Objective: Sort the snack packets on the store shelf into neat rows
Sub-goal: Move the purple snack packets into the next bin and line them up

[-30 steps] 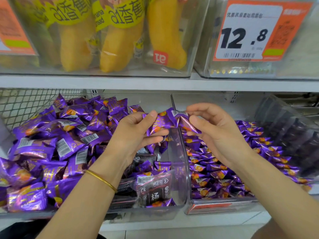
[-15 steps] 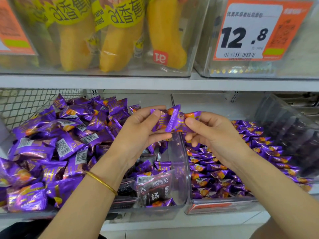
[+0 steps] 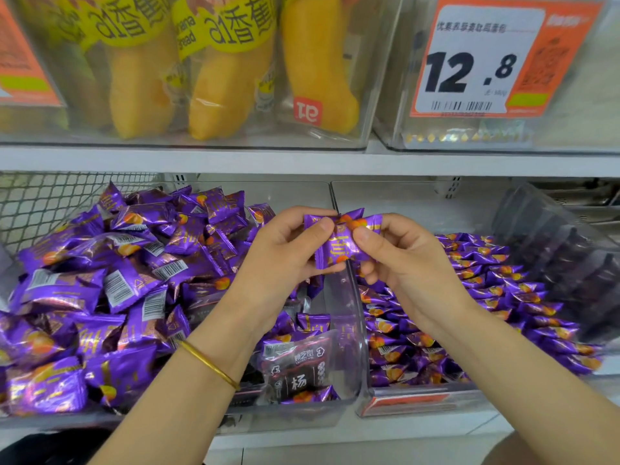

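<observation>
— What is sitting closest to the camera?

— I am seeing a gold bangle lying round the left wrist, below and to the left of the grip; just under the grip a dark packet is lying at the front of the left bin, with purple ones around it.

— And the grip itself?

— Both hands are holding one bunch; the left hand is pinching the purple packets between thumb and curled fingers; the right hand is pinching the same bunch from the other side, thumb on the front; I am making out more than one packet there, but how many I cannot tell; the bunch is hanging in the air above the clear wall that is dividing the two bins.

— Where are the others lying?

— Left of the grip a loose heap is filling the left bin, packets facing every way, some showing barcodes; right of the grip and lower, packets are standing in close rows in the right bin.

— And further back?

— Behind the heap, far left of the grip, wire mesh is showing; above the grip, on the upper shelf, yellow banana bread packs are standing in a clear box; up to the right an orange price tag is reading 12.8.
</observation>
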The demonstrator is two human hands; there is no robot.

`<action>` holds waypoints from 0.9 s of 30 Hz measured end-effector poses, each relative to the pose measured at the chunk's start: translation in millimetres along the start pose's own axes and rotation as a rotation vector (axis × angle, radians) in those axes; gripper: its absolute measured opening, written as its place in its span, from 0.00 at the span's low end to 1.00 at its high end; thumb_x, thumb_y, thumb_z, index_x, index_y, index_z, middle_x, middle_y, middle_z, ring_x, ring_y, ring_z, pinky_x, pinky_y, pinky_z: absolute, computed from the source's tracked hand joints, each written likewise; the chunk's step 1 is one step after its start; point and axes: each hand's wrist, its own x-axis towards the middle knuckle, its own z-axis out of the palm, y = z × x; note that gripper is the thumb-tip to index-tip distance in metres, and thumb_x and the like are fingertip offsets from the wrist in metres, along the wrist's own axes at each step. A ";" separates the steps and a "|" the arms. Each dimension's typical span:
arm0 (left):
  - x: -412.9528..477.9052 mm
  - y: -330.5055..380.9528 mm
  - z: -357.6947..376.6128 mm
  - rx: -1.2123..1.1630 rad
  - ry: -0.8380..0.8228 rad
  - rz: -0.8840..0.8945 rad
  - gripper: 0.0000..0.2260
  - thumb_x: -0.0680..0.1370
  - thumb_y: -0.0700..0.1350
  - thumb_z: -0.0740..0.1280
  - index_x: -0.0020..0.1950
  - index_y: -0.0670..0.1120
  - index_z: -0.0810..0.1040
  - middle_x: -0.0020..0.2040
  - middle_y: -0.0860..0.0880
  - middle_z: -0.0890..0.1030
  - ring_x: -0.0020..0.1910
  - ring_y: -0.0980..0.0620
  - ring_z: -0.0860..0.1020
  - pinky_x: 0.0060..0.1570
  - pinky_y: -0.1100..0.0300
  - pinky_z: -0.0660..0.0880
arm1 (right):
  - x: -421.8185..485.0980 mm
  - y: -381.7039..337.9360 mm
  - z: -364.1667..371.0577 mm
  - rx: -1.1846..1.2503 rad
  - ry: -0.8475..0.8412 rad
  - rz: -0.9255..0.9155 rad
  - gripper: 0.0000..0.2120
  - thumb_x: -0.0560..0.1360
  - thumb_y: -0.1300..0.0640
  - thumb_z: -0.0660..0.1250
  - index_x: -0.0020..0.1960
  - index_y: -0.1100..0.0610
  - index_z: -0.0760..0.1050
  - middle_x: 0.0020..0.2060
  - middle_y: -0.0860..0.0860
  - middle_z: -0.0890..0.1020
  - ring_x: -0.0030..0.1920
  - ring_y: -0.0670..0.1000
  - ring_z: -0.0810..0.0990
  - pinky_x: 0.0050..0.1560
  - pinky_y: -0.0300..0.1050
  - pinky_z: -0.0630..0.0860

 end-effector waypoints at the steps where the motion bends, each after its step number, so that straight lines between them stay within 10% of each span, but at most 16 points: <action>1: 0.0 -0.4 0.5 -0.003 0.002 0.000 0.07 0.78 0.37 0.62 0.51 0.42 0.79 0.44 0.45 0.82 0.40 0.51 0.81 0.41 0.57 0.81 | -0.3 1.2 0.4 0.019 0.003 0.005 0.11 0.63 0.52 0.70 0.44 0.56 0.79 0.31 0.51 0.78 0.27 0.46 0.74 0.28 0.38 0.72; 10: 1.5 -2.3 -2.1 0.219 -0.108 0.067 0.17 0.71 0.35 0.70 0.57 0.48 0.75 0.51 0.46 0.82 0.46 0.53 0.81 0.45 0.58 0.80 | -0.8 -1.8 -1.9 -0.228 0.113 -0.131 0.08 0.68 0.54 0.71 0.44 0.53 0.75 0.33 0.49 0.79 0.30 0.46 0.74 0.29 0.38 0.72; 15: 1.1 -4.7 3.8 0.353 -0.173 0.135 0.17 0.73 0.35 0.69 0.59 0.49 0.72 0.53 0.51 0.82 0.50 0.59 0.80 0.49 0.66 0.75 | 4.8 -25.2 -27.9 -0.395 -0.114 -0.053 0.29 0.62 0.51 0.73 0.61 0.44 0.70 0.56 0.43 0.79 0.45 0.45 0.80 0.40 0.42 0.79; 21: 1.3 -12.7 8.3 0.622 -0.097 0.232 0.17 0.71 0.45 0.72 0.57 0.54 0.73 0.54 0.53 0.77 0.52 0.56 0.76 0.50 0.61 0.73 | 0.2 -28.0 -36.5 -0.364 -0.135 -0.041 0.12 0.63 0.62 0.72 0.46 0.54 0.80 0.37 0.47 0.83 0.34 0.45 0.80 0.34 0.38 0.78; 27: 4.4 -11.4 1.2 0.574 -0.003 0.181 0.13 0.75 0.46 0.68 0.58 0.57 0.73 0.57 0.60 0.74 0.53 0.64 0.74 0.44 0.78 0.68 | -12.0 -32.2 -79.9 -0.559 -0.274 0.326 0.10 0.67 0.66 0.72 0.46 0.56 0.81 0.40 0.57 0.82 0.36 0.48 0.78 0.36 0.40 0.76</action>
